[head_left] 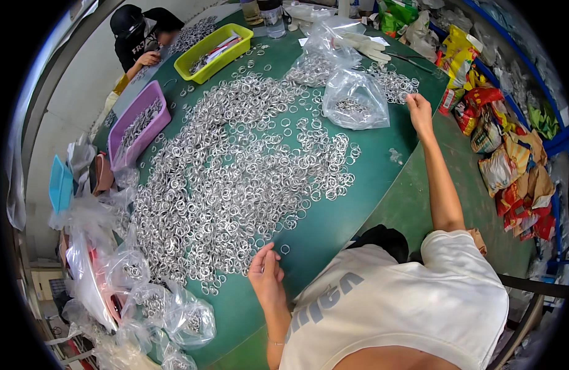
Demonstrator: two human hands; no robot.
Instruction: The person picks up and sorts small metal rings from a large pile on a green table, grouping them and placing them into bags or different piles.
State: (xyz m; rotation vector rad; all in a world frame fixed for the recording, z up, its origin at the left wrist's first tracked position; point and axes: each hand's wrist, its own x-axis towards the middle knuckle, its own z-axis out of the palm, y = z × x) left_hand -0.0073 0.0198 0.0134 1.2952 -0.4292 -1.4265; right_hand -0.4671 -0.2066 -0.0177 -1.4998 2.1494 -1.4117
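A large heap of silver metal rings [216, 179] is spread over the green tabletop [334, 222]. At the heap's near edge is my left hand [267, 275], its fingers curled in with the thumb against them; whatever they may hold is too small to make out. One loose ring [285, 249] lies just right of it. My right hand [421, 115] reaches to the table's right side, fingertips pinched beside a smaller pile of rings [395, 86]; anything between them cannot be made out. Left of that pile sits a clear plastic bag [372, 110] with rings inside.
Beyond the heap stand a yellow-green basket [201, 75] and a purple basket [115, 145]. Bagged rings [192, 317] crowd the near left. A person [150, 37] works at the far left. Gloves [368, 46] and tweezers-like tools [411, 60] lie at the back right. Colourful bags [479, 117] line a shelf.
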